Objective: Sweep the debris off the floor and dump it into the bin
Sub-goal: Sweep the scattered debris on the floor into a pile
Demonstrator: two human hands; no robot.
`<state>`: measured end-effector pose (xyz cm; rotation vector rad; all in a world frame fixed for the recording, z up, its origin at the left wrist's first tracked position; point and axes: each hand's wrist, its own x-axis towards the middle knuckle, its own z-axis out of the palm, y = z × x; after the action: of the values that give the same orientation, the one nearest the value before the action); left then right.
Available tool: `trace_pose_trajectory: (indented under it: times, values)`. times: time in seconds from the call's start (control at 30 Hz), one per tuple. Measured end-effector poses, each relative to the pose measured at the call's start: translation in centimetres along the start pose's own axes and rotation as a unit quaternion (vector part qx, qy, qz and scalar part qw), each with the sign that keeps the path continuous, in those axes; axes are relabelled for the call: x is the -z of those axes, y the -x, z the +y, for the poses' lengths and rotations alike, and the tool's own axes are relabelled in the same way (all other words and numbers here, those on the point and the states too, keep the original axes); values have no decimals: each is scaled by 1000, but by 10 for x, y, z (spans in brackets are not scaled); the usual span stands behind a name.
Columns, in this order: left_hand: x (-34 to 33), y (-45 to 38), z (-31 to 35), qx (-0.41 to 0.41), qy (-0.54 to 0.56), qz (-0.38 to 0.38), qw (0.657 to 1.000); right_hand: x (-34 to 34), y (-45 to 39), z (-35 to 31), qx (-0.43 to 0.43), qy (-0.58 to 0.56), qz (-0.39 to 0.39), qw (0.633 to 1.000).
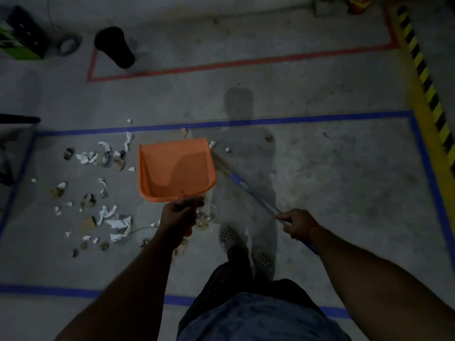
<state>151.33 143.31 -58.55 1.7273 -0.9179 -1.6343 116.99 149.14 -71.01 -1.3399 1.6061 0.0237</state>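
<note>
Nearest the camera, two feet in perforated shoes (264,260) stand on the concrete floor (320,168), inside a rectangle of blue tape (246,122). Two bare forearms reach forward. The left hand (177,212) has its fingers curled round the handle of one orange dustpan (176,168), which is held out over the floor with its open mouth pointing away from the person; the pan looks bare inside. The right hand (299,226) grips the thin shaft of one broom (248,190), which slants forward and left, its head hidden behind the pan's right edge. The debris (98,193) lies on the floor left of the pan and just under the left hand: too many torn white paper scraps and brown cardboard bits to count in the dim light, plus one small dark object at the far left of the scatter. Farther off, a red tape outline (246,62) marks the floor, and in its left corner lies one black bin (115,46), tipped on its side. Left of it sits one roll of tape (67,44), then a green and black box (19,35). A yellow and black hazard strip (428,84) runs along the right
</note>
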Motion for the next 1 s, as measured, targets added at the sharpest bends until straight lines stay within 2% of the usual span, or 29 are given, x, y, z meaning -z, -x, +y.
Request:
trace_pose_trajectory:
  times: [0.23,0.4,0.5,0.6,0.77,1.0]
  values:
    - [16,-34,28,-5,10,-18,1000,24,-24,6,-78,-48,144,985]
    - [37,-60,47,-5,39,-22,999,53,-56,-9,-150,-65,167,972]
    - [45,-74,55,-2,44,-9,999,65,-81,-24,-181,-77,143,970]
    - [56,-87,57,7,43,1,999,67,-100,-48,-173,-6,88,981]
    - [76,-103,63,12,49,13,999,51,-129,-98,-108,100,2,989]
    - [84,-113,75,-6,67,47,997,46,-166,-164,-1,104,-82,991]
